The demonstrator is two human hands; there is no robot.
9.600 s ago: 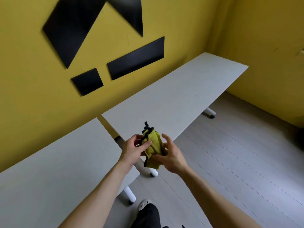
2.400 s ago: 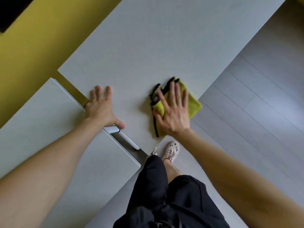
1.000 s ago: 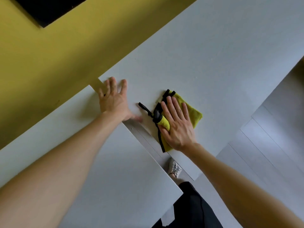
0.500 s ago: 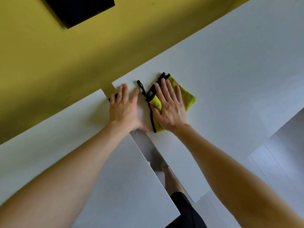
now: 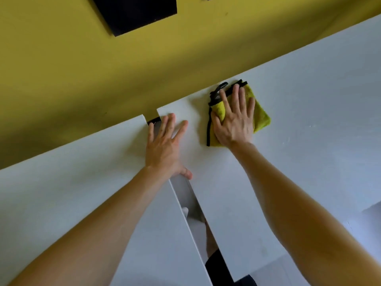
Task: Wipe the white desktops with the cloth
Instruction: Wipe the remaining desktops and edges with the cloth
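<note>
Head view: right hand (image 5: pixel 234 122), fingers flat, presses cloth (image 5: pixel 261 117) on white desktop (image 5: pixel 309 145) against yellow wall (image 5: pixel 82 69).

no readable text, label, brand, number or sign shows on anything here.

Yellow wall (image 5: pixel 82 58) seen behind furniture, darkened toward lower left. Black panel (image 5: pixel 134 13) mounted on it, cropped by top edge. Two white counters set along wall: left counter (image 5: pixel 61 193), right counter (image 5: pixel 309 100), parted by narrow gap. Pale grey floor (image 5: pixel 373 223) glimpsed at lower right.
</note>
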